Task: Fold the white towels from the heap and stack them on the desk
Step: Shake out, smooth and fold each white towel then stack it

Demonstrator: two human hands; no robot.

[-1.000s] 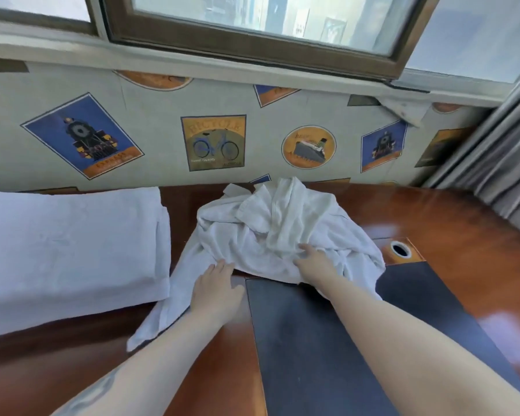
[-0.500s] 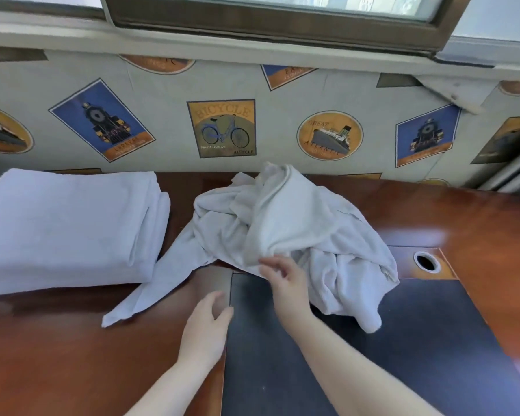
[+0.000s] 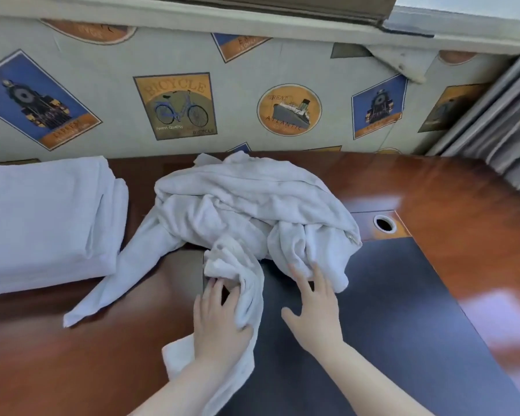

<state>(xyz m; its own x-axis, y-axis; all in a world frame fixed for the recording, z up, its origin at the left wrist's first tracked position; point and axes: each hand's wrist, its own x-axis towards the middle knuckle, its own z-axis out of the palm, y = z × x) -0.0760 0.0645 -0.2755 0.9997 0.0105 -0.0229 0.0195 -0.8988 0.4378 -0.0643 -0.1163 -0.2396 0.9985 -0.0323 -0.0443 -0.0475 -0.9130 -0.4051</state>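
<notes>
A crumpled heap of white towels lies at the middle of the wooden desk, against the wall. One towel trails out of the heap toward me. My left hand lies on it, and its thumb grips the towel's fold. To the right, my right hand is spread flat over the black mat, its fingertips touching the heap's near edge. Another towel corner stretches out to the left over the wood. A stack of folded white towels sits at the desk's left.
A round cable hole sits in the desk right of the heap. A wall with poster prints rises directly behind the desk, and grey curtains hang at the right. Bare wood shows at the desk's right and near left.
My left hand has taken hold of a towel, which now trails out of the heap toward me. My right hand has shifted right to the heap's near edge. The view has tilted down.
</notes>
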